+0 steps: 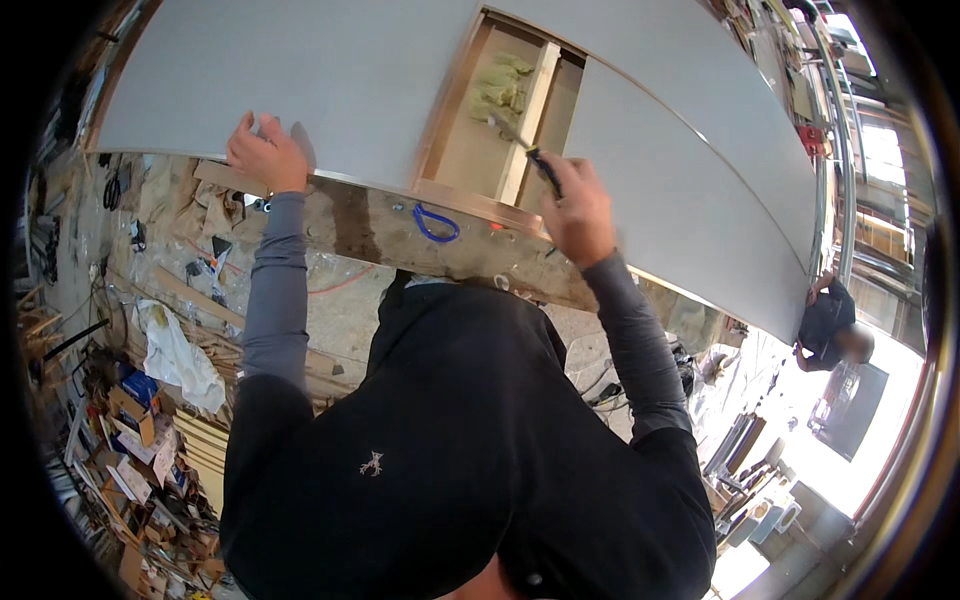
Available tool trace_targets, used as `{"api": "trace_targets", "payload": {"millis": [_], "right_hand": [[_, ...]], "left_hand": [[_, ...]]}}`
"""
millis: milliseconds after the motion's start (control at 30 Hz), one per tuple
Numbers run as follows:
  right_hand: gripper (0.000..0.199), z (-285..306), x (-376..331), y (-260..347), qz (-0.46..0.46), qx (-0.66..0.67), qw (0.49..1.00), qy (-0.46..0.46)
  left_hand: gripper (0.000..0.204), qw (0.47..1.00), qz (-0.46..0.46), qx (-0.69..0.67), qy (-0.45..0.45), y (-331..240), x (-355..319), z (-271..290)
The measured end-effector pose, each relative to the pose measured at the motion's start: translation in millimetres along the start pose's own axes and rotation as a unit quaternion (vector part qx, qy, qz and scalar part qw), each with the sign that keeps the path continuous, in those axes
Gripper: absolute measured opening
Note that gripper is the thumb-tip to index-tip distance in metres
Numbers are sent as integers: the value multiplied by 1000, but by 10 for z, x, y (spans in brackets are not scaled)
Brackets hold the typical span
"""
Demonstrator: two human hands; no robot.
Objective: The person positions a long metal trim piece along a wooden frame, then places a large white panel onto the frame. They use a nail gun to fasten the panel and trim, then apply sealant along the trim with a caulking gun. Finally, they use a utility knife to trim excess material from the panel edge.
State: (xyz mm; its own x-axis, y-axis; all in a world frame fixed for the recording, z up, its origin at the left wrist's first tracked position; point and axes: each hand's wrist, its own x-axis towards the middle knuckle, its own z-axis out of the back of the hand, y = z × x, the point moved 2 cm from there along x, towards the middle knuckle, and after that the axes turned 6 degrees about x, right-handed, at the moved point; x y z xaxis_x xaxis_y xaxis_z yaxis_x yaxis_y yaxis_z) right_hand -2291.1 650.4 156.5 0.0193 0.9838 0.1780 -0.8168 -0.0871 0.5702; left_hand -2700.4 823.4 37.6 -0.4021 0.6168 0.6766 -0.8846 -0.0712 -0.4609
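A large grey door-like panel (350, 80) lies across the bench, with a rectangular opening cut in it. Inside the opening are a pale wooden batten (530, 125) and yellow insulation wool (503, 85). My right hand (580, 212) is closed around the black-and-yellow handle of a slim hand tool (544, 170). The tool's metal shaft points up and left over the opening; I cannot tell if its tip touches anything. My left hand (266, 155) is at the panel's near edge, holding nothing, its fingers loosely bent and apart.
A blue loop (436, 224) lies on the wooden beam (350, 215) below the panel's near edge. White plastic sheeting (180, 355) and scrap wood litter the floor at left. At far right, another person (832, 325) in dark clothes is near the panel's end.
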Motion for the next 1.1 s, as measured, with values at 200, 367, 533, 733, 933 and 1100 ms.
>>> {"api": "trace_targets", "payload": {"millis": [200, 367, 533, 733, 933, 1100], "right_hand": [[31, -892, 62, 397, 131, -246, 957, 86], [13, -919, 77, 339, 108, -205, 959, 165], [35, -887, 50, 475, 58, -222, 957, 176], [49, -991, -144, 579, 25, -208, 970, 128], [40, -729, -213, 754, -13, -121, 970, 212], [36, -254, 400, 798, -111, -21, 889, 444]], "left_hand": [[36, 1000, -7, -29, -6, 68, -14, -54], [37, 999, 4, -34, -6, 44, -32, -47], [43, 998, 39, -41, 21, 13, -21, -24], [41, 999, 19, -44, 15, 46, -40, -16], [35, 997, 2, -71, -2, 49, -20, -40], [32, 998, -5, -59, -21, 67, -16, -11]]}}
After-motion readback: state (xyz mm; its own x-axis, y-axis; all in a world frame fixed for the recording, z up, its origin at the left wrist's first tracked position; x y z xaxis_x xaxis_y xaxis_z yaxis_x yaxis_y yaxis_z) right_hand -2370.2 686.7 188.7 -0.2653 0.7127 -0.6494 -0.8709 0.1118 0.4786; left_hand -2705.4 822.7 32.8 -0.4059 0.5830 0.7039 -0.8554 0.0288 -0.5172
